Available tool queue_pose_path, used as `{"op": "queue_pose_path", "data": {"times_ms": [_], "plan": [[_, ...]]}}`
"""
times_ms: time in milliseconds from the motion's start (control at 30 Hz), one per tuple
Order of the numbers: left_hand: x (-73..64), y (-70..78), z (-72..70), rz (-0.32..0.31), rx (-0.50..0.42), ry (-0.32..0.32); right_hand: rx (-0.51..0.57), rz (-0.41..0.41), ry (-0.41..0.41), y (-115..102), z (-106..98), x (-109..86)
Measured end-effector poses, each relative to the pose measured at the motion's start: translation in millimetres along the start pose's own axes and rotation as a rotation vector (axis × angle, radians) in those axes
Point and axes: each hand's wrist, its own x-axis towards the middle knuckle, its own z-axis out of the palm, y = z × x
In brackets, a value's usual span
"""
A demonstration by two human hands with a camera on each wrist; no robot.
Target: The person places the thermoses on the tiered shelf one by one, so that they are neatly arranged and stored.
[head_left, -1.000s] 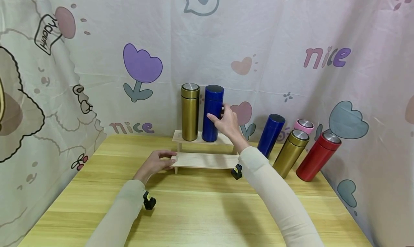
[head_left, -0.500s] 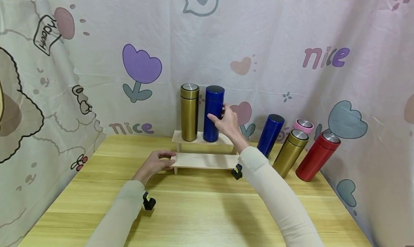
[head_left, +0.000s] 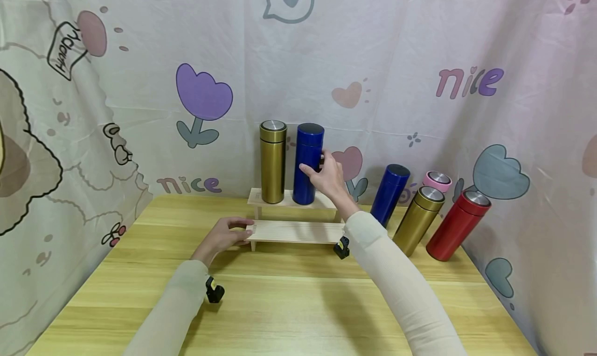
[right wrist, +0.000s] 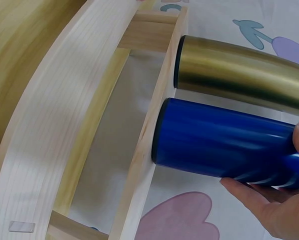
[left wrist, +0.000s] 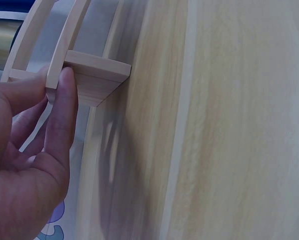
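Observation:
A two-tier wooden rack [head_left: 296, 231] stands toward the back of the table. On its upper tier a gold thermos [head_left: 272, 164] stands upright at the left. Beside it, a blue thermos [head_left: 305, 185] stands on the same tier, gripped around its middle by my right hand [head_left: 330, 179]. The right wrist view shows the base of that blue thermos [right wrist: 214, 137] at the upper board, with thumb and fingers on either side of its body. My left hand [head_left: 225, 237] pinches the left end of the lower board between thumb and fingers, as the left wrist view shows at the board end [left wrist: 57, 75].
To the right of the rack stand a second blue thermos [head_left: 391, 195], another gold thermos [head_left: 420, 221], a red thermos [head_left: 459, 226] and a pink-topped thermos [head_left: 437, 180] partly hidden behind. A patterned cloth [head_left: 298, 76] hangs behind the wooden table [head_left: 280, 304].
The blue thermos in my right hand has shifted very slightly right, away from the gold one. My left hand keeps its hold on the rack.

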Motion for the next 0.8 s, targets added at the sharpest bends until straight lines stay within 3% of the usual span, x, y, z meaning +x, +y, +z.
{"op": "queue_pose_path", "data": {"times_ms": [800], "plan": [[0.6,-0.3,-0.6,0.01,0.001,-0.003,0.001,0.011,-0.018,2.2,-2.7,0.3]]}}
